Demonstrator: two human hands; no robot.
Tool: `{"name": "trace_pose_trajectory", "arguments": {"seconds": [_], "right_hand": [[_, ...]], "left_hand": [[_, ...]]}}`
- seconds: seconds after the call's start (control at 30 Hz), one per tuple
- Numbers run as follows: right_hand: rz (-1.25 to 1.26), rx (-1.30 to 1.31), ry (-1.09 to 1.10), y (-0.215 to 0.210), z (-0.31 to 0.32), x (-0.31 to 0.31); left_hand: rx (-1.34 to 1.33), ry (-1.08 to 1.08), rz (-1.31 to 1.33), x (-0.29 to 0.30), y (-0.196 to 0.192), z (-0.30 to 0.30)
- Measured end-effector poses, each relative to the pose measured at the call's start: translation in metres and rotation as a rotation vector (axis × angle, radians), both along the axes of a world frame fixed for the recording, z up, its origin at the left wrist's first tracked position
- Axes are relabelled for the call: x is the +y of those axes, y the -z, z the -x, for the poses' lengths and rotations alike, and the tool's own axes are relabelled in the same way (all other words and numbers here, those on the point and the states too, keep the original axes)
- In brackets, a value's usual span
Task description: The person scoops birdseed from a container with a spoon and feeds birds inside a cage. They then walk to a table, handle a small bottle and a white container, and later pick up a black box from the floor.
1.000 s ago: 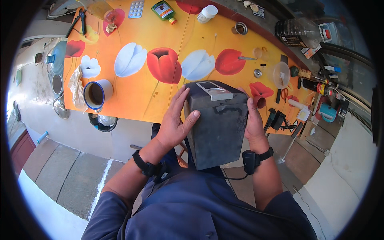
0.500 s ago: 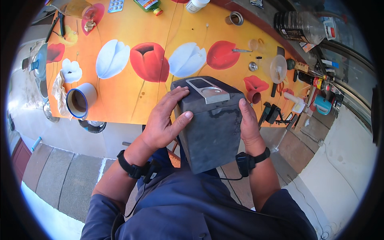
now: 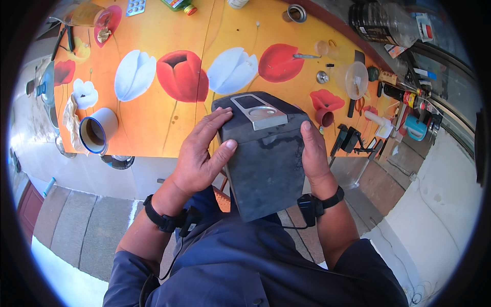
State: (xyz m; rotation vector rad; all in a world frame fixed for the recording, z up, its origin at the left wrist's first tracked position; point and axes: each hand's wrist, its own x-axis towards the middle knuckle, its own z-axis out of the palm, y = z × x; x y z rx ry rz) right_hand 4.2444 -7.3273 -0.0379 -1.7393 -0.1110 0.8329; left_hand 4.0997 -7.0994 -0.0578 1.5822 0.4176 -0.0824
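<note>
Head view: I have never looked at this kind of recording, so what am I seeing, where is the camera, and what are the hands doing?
The camera is worn on a person's head and looks down, so the round, bent edges come from its wide lens. The forearms entering from below are the wearer's own, each with a dark wrist strap. The left hand and the right hand grip opposite sides of a dark grey box with a silver panel on its top end. Beyond it is a table with an orange flowered cloth. On it stand a blue-rimmed cup, a small red funnel, a clear lid and scattered tools.
</note>
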Motion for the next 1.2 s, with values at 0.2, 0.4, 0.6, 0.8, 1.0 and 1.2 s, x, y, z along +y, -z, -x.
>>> {"name": "trace_pose_trajectory", "arguments": {"seconds": [0.2,0.4,0.6,0.8,1.0,1.2], "right_hand": [[0.02,-0.062,-0.035,-0.007,0.0,-0.001],[0.086,-0.184,-0.041,-0.003,0.002,0.001],[0.123,-0.297,-0.049,0.0,0.004,-0.003],[0.166,-0.341,-0.039,0.009,0.006,-0.007],[0.195,-0.352,-0.041,0.011,0.007,-0.011],[0.198,-0.386,-0.047,0.011,0.006,-0.009]], "left_hand": [[0.006,0.001,0.002,0.0,-0.001,-0.002],[0.02,-0.006,-0.04,-0.003,-0.007,-0.006],[0.076,0.141,-0.27,-0.004,-0.018,-0.035],[0.068,0.33,-0.302,0.014,-0.022,-0.051],[0.041,0.37,-0.352,0.015,-0.022,-0.057],[0.041,0.355,-0.332,0.016,-0.02,-0.056]]}}
